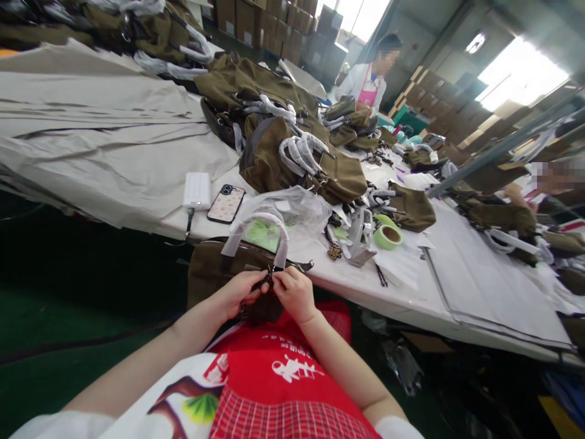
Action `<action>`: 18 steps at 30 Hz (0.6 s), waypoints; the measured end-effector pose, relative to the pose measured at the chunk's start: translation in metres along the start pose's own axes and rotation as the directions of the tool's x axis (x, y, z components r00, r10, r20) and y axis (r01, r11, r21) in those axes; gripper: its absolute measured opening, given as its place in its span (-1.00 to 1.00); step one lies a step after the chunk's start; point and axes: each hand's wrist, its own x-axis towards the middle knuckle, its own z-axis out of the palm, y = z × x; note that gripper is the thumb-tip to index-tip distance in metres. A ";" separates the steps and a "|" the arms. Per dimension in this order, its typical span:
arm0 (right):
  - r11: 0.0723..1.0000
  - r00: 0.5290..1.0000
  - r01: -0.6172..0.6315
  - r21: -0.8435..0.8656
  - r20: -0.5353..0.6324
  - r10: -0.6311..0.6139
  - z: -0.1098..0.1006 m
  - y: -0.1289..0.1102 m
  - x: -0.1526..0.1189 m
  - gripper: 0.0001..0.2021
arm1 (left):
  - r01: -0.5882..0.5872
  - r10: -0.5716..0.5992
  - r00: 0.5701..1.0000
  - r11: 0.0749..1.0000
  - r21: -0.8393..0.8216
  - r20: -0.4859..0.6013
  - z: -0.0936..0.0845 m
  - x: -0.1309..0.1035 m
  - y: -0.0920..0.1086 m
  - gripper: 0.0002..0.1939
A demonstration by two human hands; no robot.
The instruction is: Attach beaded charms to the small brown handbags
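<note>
At the bench's near edge [365, 297], my left hand [236, 292] pinches a dark chain [261, 283], my right hand [297, 296] a tiny part beside it; bracing the bag [205, 271] would steady both.

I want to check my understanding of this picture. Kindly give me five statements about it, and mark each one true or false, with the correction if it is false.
1. Both hands are close to the lower end of a white-wrapped bag handle. True: the left hand and the right hand are there, at the handle.
2. The worn apron is blue. False: the apron is red.
3. A phone lies on the table beside a white block with a cable. True: phone, table, white block, cable.
4. The tape roll is inside a bag. False: the green tape roll is on the table.
5. The bag at the hands is white. False: the bag is brown.
</note>
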 end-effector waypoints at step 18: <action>0.927 0.967 -0.237 0.290 0.164 0.196 -0.020 0.000 0.004 -0.88 | -0.127 0.145 0.985 0.977 0.170 -0.098 -0.008 0.007 0.001 -0.57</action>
